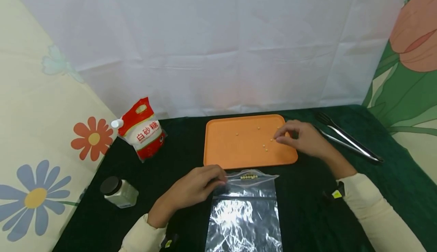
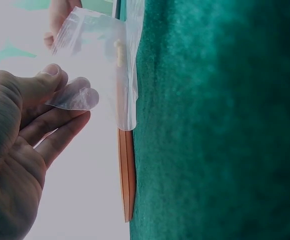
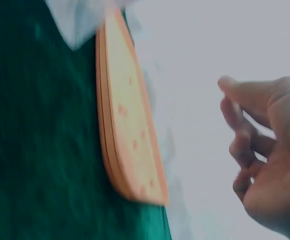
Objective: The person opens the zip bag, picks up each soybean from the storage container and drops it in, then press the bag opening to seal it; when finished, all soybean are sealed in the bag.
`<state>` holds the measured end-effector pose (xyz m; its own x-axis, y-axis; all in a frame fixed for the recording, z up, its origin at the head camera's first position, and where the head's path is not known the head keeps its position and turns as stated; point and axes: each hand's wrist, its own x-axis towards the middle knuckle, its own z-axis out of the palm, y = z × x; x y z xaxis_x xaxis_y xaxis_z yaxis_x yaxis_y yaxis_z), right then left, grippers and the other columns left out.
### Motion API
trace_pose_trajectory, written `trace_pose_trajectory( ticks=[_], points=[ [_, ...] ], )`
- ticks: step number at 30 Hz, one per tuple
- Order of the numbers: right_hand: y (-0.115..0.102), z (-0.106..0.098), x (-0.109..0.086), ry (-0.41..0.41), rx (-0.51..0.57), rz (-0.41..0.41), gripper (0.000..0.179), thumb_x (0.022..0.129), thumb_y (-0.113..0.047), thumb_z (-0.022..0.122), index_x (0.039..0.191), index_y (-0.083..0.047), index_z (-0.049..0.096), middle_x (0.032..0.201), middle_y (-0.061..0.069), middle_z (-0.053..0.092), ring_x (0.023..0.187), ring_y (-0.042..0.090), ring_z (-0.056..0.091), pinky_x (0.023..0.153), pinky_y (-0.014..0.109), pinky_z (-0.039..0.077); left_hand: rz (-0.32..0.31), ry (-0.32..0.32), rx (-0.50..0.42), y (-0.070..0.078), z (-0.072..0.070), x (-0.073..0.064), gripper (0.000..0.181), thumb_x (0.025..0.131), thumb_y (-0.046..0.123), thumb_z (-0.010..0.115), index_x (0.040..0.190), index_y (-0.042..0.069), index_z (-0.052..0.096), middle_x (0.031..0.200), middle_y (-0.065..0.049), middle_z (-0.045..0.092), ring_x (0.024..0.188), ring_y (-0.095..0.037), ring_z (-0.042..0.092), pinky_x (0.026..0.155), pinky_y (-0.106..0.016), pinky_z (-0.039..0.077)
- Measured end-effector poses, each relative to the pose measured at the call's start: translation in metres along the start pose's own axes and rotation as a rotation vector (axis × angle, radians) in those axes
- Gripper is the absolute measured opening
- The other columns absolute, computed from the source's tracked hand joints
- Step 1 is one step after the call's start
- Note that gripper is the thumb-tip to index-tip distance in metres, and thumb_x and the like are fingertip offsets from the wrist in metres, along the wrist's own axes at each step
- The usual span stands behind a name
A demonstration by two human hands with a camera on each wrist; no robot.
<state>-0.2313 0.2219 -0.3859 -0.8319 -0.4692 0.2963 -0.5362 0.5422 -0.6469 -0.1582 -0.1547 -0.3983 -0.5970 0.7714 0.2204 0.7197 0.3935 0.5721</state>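
My left hand [image 1: 199, 185] pinches the top left edge of a clear zip bag [image 1: 244, 221] between thumb and fingers. In the left wrist view the film of the bag [image 2: 92, 37] shows between the fingertips. A row of several small pale yellow balls [image 1: 249, 177] lies inside near the bag's mouth. Over the right part of an orange tray [image 1: 218, 145] hovers my right hand [image 1: 304, 138], fingers loosely bent. In the right wrist view thumb and forefinger [image 3: 230, 107] come close together, with nothing seen between them. Several loose balls [image 1: 264, 145] are scattered on the tray.
A red and white sugar pouch [image 1: 145, 130] with a white cap stands at the left. In front of it a jar [image 1: 121, 194] with a black lid lies tilted. Metal tongs [image 1: 351, 140] lie right of the tray on the dark green cloth [image 1: 307, 214].
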Motion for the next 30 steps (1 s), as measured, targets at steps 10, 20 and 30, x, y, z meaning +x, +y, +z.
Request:
trace_pose_trajectory(
  ticks=[10,20,30],
  points=[
    [0.043,0.007,0.002,0.083,-0.244,0.266,0.015,0.093,-0.021,0.074,0.102,-0.009,0.076,0.092,0.006,0.064,0.077,0.021,0.052,0.065,0.035,0.042,-0.001,-0.001,-0.003,0.000,0.002,-0.003,0.008,0.100,0.013,0.063,0.108,0.013,0.063,0.103,0.003,0.068,0.091,-0.009,0.067,0.080,-0.020,0.056],
    [0.048,0.014,0.011,0.060,-0.321,0.336,0.015,0.092,-0.021,0.076,0.098,-0.007,0.078,0.084,0.005,0.060,0.073,0.020,0.051,0.061,0.033,0.039,0.018,0.006,0.006,-0.001,0.004,-0.001,0.008,0.100,0.014,0.063,0.108,0.013,0.063,0.103,0.002,0.068,0.091,-0.009,0.066,0.079,-0.019,0.055],
    [0.049,0.016,0.017,0.026,-0.395,0.325,0.014,0.093,-0.023,0.074,0.094,-0.009,0.077,0.078,0.001,0.062,0.070,0.019,0.053,0.073,0.043,0.037,-0.004,-0.003,0.020,0.001,0.000,0.001,0.009,0.099,0.012,0.064,0.108,0.013,0.063,0.103,0.003,0.067,0.090,-0.009,0.066,0.079,-0.019,0.055]
  ],
)
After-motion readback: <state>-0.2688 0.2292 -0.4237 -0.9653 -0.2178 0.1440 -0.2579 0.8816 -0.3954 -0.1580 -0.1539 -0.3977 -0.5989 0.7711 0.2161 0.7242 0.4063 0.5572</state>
